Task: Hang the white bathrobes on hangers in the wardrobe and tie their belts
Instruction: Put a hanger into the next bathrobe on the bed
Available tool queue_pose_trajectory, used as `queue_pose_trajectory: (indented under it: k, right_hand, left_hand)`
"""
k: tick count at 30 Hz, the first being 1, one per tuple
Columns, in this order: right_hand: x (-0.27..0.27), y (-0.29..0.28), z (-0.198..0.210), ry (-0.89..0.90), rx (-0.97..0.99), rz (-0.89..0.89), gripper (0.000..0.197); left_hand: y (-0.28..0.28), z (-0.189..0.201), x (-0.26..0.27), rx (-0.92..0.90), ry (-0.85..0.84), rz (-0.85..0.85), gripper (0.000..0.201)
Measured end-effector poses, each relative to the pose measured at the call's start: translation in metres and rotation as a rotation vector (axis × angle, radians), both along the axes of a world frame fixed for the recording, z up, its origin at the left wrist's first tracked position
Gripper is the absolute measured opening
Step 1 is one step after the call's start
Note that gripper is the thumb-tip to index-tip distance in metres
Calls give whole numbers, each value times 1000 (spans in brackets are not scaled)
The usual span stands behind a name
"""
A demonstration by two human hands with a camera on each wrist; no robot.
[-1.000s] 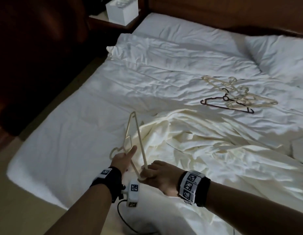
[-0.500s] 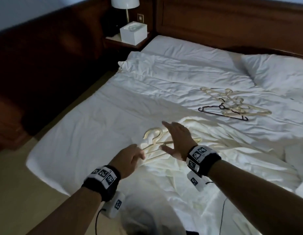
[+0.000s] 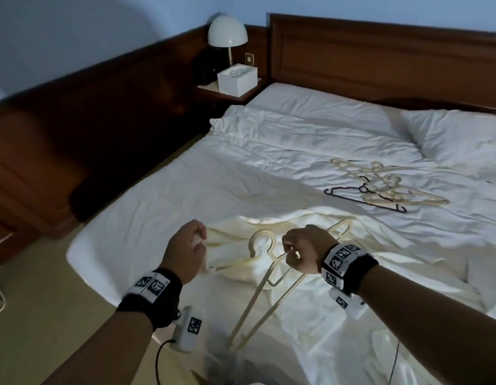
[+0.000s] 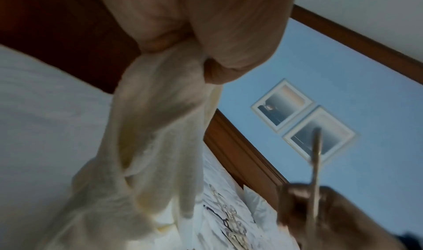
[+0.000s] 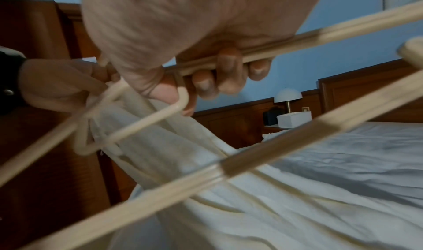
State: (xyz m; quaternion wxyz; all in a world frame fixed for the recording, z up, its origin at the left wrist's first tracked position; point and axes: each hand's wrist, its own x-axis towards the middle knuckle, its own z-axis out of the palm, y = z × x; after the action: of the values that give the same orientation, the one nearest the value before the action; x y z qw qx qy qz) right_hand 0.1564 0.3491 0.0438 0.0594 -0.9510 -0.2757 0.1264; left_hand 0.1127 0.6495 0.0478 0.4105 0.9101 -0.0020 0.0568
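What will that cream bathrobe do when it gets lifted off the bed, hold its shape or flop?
Probably flop: the bathrobe lies in soft creases on the bed, and the part bunched in the left hand hangs down in limp folds. It looks fairly thin, so likely light. The hanger in the right hand looks rigid and should give it shape.

A bedroom, with the look of a hotel room. A wide bed point(image 3: 185, 195) made up in white linen stands against a dark wooden headboard point(image 3: 380, 59), a pillow point(image 3: 458, 137) at its far right corner. Beside its far left corner a nightstand point(image 3: 213, 91) carries a dome-shaded lamp point(image 3: 227, 31) and a white box point(image 3: 237, 79). Wood panelling point(image 3: 102, 87) lines blue walls, where two framed pictures point(image 4: 297, 120) hang.
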Motion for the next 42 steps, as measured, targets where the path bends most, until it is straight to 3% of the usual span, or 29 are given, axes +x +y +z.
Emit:
queue_pose_trajectory:
  k: [2, 6, 8, 9, 12, 16, 18, 21, 24, 26, 29, 32, 36, 38, 40, 42]
  right_hand:
    - [-3, -3, 7, -14, 55, -12, 28]
    - [9, 12, 21, -8, 132, -100, 86]
    - [18, 24, 28, 65, 173, -122, 100]
    - [22, 29, 31, 103, 173, -110, 93]
    - [37, 42, 53, 99, 122, -62, 40]
    - [57, 71, 123, -140, 157, 35, 30]
    - [57, 96, 170, -274, 254, 115, 25]
    - [54, 130, 228, -331, 449, 179, 14]
    - [63, 137, 256, -389, 541, 136, 27]
    - [75, 121, 260, -388, 517, 97, 25]
    - [91, 82, 243, -318, 389, 58, 31]
    - [92, 34, 201, -200, 238, -19, 41]
    - [72, -36, 136, -82, 138, -174, 40]
    - [59, -64, 112, -44, 121, -238, 40]
    - [47, -86, 97, -29, 102, -291, 45]
    - [40, -105, 85, -23, 91, -346, 46]
  left_hand:
    - [-16, 12, -3, 35, -108, -74, 43]
    - [-42, 46, -6, 90, -281, -191, 50]
    - [-49, 71, -5, 103, -359, -232, 50]
    - [-48, 85, -4, 115, -380, -241, 51]
    - [-33, 128, 0, 269, -337, -279, 49]
    - [34, 200, 19, 792, 100, -171, 45]
    - [77, 242, 26, 973, -23, -116, 30]
    - [119, 302, 28, 1044, -248, 56, 11]
    - [122, 338, 33, 994, -398, 108, 28]
    - [110, 334, 39, 946, -464, 51, 45]
    - [83, 296, 48, 702, -365, 100, 27]
    - [46, 236, 60, 427, -125, 6, 18]
    - [-10, 145, 65, 35, 126, -36, 47]
    - [-36, 113, 64, -38, 190, -47, 54]
    - [-58, 94, 64, -79, 238, -73, 47]
    - [-72, 83, 66, 12, 236, -151, 42]
